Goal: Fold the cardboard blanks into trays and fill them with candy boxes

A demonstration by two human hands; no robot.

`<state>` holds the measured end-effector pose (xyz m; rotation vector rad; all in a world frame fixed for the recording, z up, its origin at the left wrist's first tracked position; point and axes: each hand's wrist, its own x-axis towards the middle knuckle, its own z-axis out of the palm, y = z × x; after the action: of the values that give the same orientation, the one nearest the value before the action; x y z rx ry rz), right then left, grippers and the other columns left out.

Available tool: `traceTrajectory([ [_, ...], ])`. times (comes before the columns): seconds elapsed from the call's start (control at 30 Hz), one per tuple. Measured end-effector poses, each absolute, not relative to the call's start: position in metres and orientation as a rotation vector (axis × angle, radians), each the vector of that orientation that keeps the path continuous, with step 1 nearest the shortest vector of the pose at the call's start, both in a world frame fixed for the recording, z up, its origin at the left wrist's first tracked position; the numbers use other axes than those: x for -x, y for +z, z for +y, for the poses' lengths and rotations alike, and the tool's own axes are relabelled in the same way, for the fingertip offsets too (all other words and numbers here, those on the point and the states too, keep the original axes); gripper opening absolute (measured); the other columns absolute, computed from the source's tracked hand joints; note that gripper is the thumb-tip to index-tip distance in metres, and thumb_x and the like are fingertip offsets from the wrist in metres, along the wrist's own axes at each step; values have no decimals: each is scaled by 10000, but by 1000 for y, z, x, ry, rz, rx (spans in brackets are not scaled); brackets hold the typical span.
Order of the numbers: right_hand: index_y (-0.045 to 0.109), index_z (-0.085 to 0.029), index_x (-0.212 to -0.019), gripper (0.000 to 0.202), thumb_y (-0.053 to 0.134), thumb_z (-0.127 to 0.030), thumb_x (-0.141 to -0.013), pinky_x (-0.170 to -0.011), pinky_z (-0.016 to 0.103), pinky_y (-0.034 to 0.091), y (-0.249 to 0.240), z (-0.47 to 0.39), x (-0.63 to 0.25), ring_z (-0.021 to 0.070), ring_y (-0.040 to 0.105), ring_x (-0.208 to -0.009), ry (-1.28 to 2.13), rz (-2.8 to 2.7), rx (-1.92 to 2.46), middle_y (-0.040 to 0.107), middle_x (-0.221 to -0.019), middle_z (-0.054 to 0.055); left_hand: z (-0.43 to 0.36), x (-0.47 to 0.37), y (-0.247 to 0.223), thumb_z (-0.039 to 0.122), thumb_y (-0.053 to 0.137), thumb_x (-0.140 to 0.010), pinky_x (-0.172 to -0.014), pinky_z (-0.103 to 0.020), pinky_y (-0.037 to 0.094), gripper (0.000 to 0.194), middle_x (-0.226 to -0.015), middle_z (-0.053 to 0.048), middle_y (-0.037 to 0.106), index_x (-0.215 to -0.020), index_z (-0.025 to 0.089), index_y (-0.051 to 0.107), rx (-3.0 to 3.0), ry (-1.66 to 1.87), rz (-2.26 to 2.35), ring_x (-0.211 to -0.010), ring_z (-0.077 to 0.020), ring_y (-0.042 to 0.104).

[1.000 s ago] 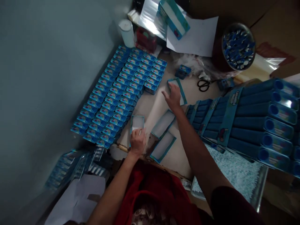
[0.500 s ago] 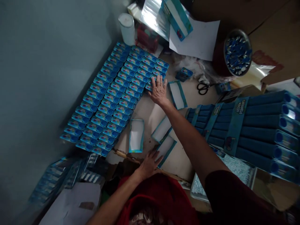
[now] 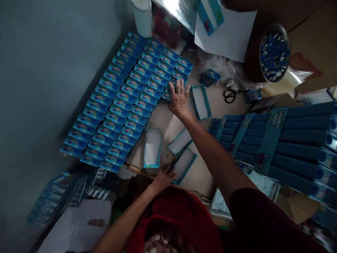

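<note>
Long rows of small blue boxes (image 3: 126, 102) cover the left part of the table. My right hand (image 3: 179, 96) lies over the near right end of these rows, fingers spread on top of a box. At the table's front edge, my left hand (image 3: 163, 180) rests with spread fingers beside an open shallow tray (image 3: 184, 165) with a white inside and teal rim. Another such tray (image 3: 152, 149) lies to its left, a third (image 3: 180, 141) behind it, and a fourth (image 3: 201, 102) right of my right hand.
Long blue packs (image 3: 297, 140) are stacked at the right, above a metal tray of pale pieces (image 3: 223, 207). Black-handled scissors (image 3: 230, 96) lie behind them. A round container (image 3: 274, 52) of blue pieces and a white cylinder (image 3: 142, 19) stand at the back.
The view has shifted a little. My left hand has drawn slightly left from the near tray, which is less covered now. My right hand stays at the boxes.
</note>
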<state>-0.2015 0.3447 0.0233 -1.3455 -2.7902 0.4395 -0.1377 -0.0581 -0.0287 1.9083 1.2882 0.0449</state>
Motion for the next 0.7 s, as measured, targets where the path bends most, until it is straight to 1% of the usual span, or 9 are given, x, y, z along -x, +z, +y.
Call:
traceTrajectory([
  [0.07, 262, -160, -1703, 842, 628, -406, -986, -1298, 778, -46, 18, 344, 201, 431, -14, -1691, 423, -2816, 1356, 188, -1776, 201, -57, 137, -28, 183, 685, -975, -1222, -540, 458, 484, -1552, -84, 637, -1432, 342, 685, -1862, 89, 1377, -1484, -328, 534],
  [0.13, 219, -184, -1721, 905, 650, -425, -962, -1306, 776, -10, 14, 349, 202, 448, 34, -1681, 416, -2824, 1345, 221, -1760, 185, -51, 134, -29, 155, 644, -981, -1192, -522, 477, 483, -1485, -99, 671, -1418, 351, 701, -1795, 112, 1464, -1433, -328, 559],
  [0.23, 179, -237, -1735, 991, 702, -394, -908, -1320, 738, 115, 6, 370, 211, 448, 207, -1622, 386, -2854, 1326, 309, -1701, 156, -36, 128, -34, 229, 627, -999, -1193, -551, 448, 433, -1443, -137, 665, -1414, 321, 709, -1708, 118, 1537, -1387, -356, 551],
  [0.3, 170, -241, -1737, 1060, 750, -378, -861, -1311, 724, 177, 3, 385, 220, 440, 317, -1557, 343, -2892, 1322, 366, -1635, 145, -26, 126, -37, 259, 594, -1022, -1201, -559, 422, 404, -1445, -144, 650, -1404, 309, 714, -1691, 120, 1541, -1371, -356, 542],
  [0.43, 307, -249, -1691, 1053, 828, -438, -796, -1313, 735, 105, 18, 393, 221, 441, 386, -1490, 347, -2869, 1357, 428, -1552, 103, -16, 135, -39, 194, 591, -1016, -1216, -541, 398, 392, -1453, -113, 637, -1363, 308, 733, -1754, 139, 1571, -1391, -343, 514],
  [0.5, 351, -219, -1678, 1036, 830, -482, -798, -1303, 669, 229, 41, 372, 198, 408, 433, -1435, 384, -2787, 1335, 457, -1510, 123, -15, 142, -38, 175, 631, -992, -1223, -560, 389, 376, -1444, -115, 636, -1327, 294, 752, -1790, 145, 1593, -1411, -355, 493],
  [0.57, 349, -162, -1680, 1078, 823, -557, -797, -1219, 538, 414, 69, 334, 156, 349, 475, -1366, 457, -2677, 1181, 481, -1456, 158, -15, 146, -37, 180, 672, -969, -1215, -597, 390, 357, -1437, -137, 633, -1297, 279, 771, -1812, 147, 1612, -1415, -372, 486],
  [0.63, 335, -158, -1674, 1106, 824, -602, -786, -1211, 469, 441, 92, 284, 104, 307, 491, -1368, 599, -2571, 1041, 482, -1439, 159, -14, 147, -37, 192, 702, -952, -1195, -614, 405, 343, -1426, -155, 637, -1272, 278, 789, -1829, 156, 1630, -1407, -380, 494],
  [0.7, 357, -190, -1648, 1102, 837, -624, -756, -1209, 507, 451, 101, 235, 51, 337, 486, -1398, 719, -2548, 1069, 471, -1473, 165, -13, 147, -37, 202, 698, -957, -1178, -595, 420, 325, -1416, -155, 648, -1251, 289, 807, -1831, 165, 1649, -1408, -378, 499],
])
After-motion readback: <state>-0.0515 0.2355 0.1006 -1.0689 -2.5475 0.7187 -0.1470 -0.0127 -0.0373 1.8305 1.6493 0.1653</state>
